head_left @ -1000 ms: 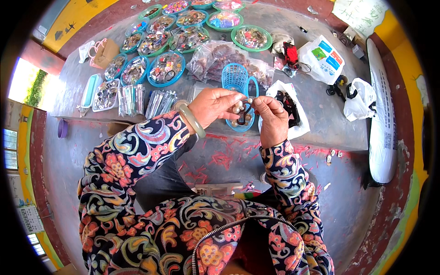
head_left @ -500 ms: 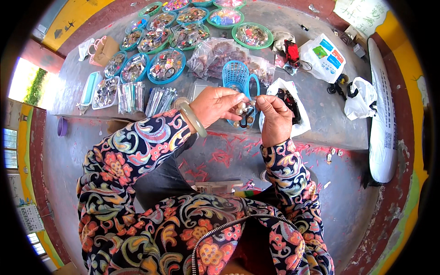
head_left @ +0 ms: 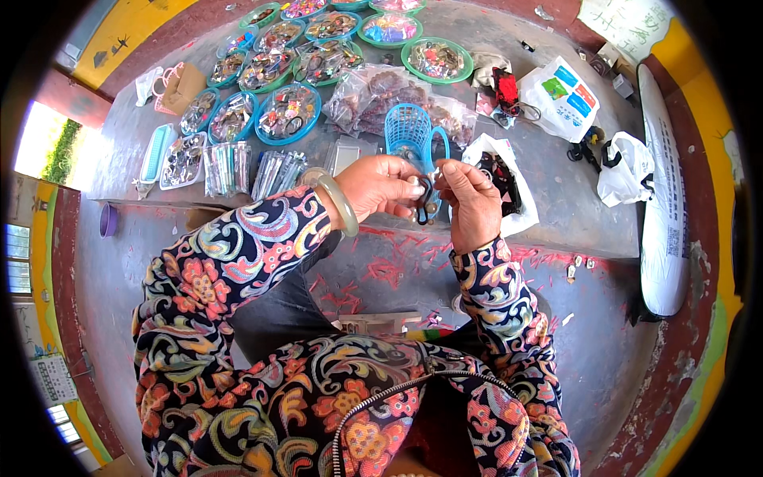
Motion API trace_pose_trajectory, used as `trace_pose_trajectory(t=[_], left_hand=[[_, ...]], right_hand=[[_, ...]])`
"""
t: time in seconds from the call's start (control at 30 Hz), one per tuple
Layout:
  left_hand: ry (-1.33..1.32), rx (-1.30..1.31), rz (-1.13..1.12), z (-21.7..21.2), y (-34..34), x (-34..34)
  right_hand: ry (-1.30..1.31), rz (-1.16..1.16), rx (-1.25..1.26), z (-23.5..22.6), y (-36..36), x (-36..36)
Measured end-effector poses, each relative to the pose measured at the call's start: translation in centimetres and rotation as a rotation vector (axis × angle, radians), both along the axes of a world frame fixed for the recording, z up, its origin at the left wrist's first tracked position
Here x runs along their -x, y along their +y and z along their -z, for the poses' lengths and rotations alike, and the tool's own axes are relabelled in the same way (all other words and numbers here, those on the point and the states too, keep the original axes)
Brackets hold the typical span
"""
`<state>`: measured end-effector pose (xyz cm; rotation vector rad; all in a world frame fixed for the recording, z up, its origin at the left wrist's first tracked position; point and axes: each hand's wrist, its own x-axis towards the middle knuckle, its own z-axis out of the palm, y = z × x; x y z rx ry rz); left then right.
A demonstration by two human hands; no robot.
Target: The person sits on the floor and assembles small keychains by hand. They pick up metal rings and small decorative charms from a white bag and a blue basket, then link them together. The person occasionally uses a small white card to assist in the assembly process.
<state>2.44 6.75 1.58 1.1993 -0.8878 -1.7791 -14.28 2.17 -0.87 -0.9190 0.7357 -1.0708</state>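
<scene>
Sleeves: floral-patterned; both forearms enter from the lower edge and meet above the table (head_left: 556, 207) front edge.
Bangle (head_left: 340, 203): pale green, on the left wrist.
Left hand (head_left: 383, 188): fingers curled and pinched on the bead string (head_left: 425, 205) from its left side.
Right hand (head_left: 470, 200): fingertips pinched on the same bead string from the right; thumb and forefinger meet at its top.
Bead string: small dark loop with round beads, hanging between the two hands, just in front of the table edge and below the basket (head_left: 412, 131).
Basket: blue plastic mesh with handle, on the table just beyond the hands.
White bag (head_left: 509, 179): open, dark items inside; lies on the table behind the right hand.
Clear packets (head_left: 253, 165): row of narrow packets, left of the hands, near the table front.
Plastic bags (head_left: 381, 94): clear, with brownish beads, beyond the basket.
Bowls (head_left: 288, 111): blue and green round dishes holding mixed small trinkets, in rows across the far left and far centre of the table.
Carton (head_left: 563, 94): white pouch with coloured panels, far right.
Knotted bag (head_left: 628, 168): white, at the right table end.
Sack (head_left: 664, 199): long, white, upright against the right wall.
</scene>
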Motion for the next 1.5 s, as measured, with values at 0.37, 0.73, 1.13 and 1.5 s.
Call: trace_pose_trajectory(t=[0.37,0.73,1.13,1.5], left_hand=[[0.18,0.096,-0.272,0.5,-0.9,-0.8],[0.138,-0.038,-0.173,-0.2,-0.7,-0.9],[0.164,-0.027,-0.131,0.8,-0.8,-1.4],[-0.022,-0.04,-0.108,-0.3,-0.3,-0.9]], right_hand=[[0.061,-0.196,-0.074,1.5,-0.2,0.0],[-0.042,-0.09,-0.037,1.5,-0.5,0.1],[-0.042,-0.149,0.001,2.0,-0.7,0.1],[-0.017,-0.207,-0.069,1.5,-0.2,0.1]])
